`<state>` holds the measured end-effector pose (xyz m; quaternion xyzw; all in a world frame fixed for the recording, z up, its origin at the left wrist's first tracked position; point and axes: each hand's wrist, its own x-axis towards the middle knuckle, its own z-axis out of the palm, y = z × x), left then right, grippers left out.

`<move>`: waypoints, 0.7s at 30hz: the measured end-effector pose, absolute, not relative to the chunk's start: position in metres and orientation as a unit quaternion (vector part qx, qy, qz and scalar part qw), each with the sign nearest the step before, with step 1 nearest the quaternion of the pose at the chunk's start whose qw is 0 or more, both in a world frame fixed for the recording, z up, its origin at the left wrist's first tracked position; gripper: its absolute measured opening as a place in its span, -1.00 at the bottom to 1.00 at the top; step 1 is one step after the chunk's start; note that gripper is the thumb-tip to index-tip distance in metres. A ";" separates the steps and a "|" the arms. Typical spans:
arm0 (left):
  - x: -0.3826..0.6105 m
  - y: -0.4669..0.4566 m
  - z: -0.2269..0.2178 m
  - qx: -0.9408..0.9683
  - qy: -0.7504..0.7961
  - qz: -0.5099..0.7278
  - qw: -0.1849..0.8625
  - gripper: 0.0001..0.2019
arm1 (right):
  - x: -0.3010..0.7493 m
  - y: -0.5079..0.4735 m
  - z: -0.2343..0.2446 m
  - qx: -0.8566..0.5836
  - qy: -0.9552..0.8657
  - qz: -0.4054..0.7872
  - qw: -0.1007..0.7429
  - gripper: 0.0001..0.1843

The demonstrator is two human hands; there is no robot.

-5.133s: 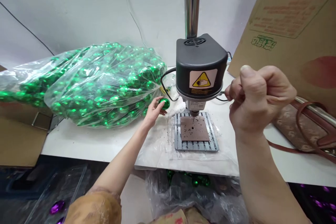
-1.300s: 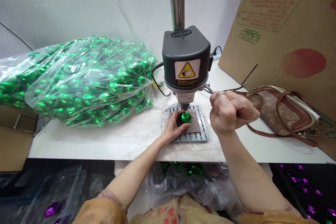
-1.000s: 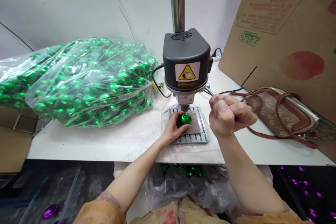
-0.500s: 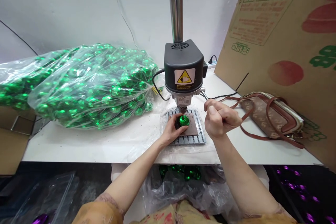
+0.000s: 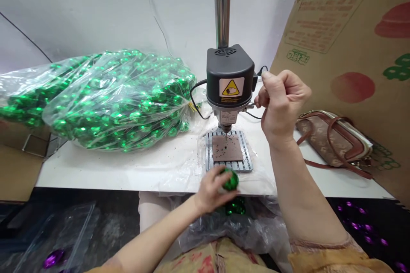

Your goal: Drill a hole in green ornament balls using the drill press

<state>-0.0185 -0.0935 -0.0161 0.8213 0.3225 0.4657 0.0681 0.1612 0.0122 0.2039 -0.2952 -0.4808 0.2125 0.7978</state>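
Near the table's front edge, my left hand (image 5: 214, 190) has its fingers around a shiny green ball (image 5: 231, 180), slightly blurred. Behind it stands a small drill press (image 5: 229, 77) with a black motor housing and a warning label. A square brown board (image 5: 221, 153) with a dark hole and scattered specks lies on its slotted metal base (image 5: 246, 161), under the drill bit. My right hand (image 5: 282, 100) is closed in a fist around the press's feed lever (image 5: 251, 106) at the right of the housing; the fingers hide most of it.
A clear plastic bag (image 5: 128, 102) full of green balls lies at left. A brown handbag (image 5: 333, 138) rests at right before a large cardboard box (image 5: 336, 51). More green balls (image 5: 236, 206) sit in plastic on my lap. Purple shiny pieces (image 5: 355, 225) lie below right.
My left hand has drawn the green ball off the board toward me, past the table edge side of the base. My right hand has risen with the lever, and the drill bit is now visible.
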 end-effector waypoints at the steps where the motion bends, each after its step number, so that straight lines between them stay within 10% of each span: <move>1: -0.024 -0.111 -0.025 0.866 0.272 0.417 0.045 -0.52 | 0.161 0.012 0.204 -0.294 -0.482 0.212 0.798 -0.52; 6: -0.051 -0.167 -0.060 0.943 0.252 0.202 0.083 -0.41 | 0.160 0.010 0.205 -0.277 -0.476 0.215 0.807 -0.54; 11: -0.078 -0.136 -0.040 0.831 0.340 0.355 0.261 -0.76 | 0.160 0.009 0.204 -0.275 -0.459 0.224 0.815 -0.55; 21: -0.092 0.119 0.035 0.704 0.531 0.422 0.208 -0.84 | 0.155 0.006 0.206 -0.281 -0.451 0.202 0.823 -0.57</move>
